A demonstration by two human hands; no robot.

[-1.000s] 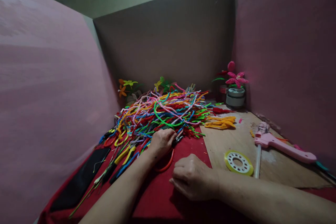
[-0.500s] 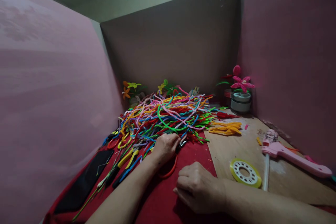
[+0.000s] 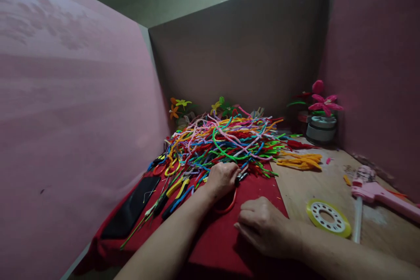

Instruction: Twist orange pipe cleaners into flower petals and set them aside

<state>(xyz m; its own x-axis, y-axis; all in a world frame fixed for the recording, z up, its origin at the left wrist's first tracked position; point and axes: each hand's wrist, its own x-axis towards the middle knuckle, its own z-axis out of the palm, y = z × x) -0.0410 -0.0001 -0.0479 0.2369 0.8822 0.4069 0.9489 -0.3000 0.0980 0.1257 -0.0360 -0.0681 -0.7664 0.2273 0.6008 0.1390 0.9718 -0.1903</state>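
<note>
Curled fingers of my left hand rest at the near edge of a heaped pile of colourful pipe cleaners. A red loop handle, apparently of scissors, shows beneath this hand, and a small metal part lies by its fingertips. What the fingers grip, if anything, is hidden. My right hand lies closed on the red cloth, nearer to me; the inside of its fist cannot be seen. Yellow-and-black pliers lie left of my left hand.
A black phone lies at the left. Toward the right are a yellow tape roll, a pink glue gun with a glue stick, and orange pipe cleaners. A pink flower stands in a grey pot behind. Walls enclose the table.
The whole view has shifted, so the table and both hands appear farther right. Both hands keep about the same pose and place on the table.
</note>
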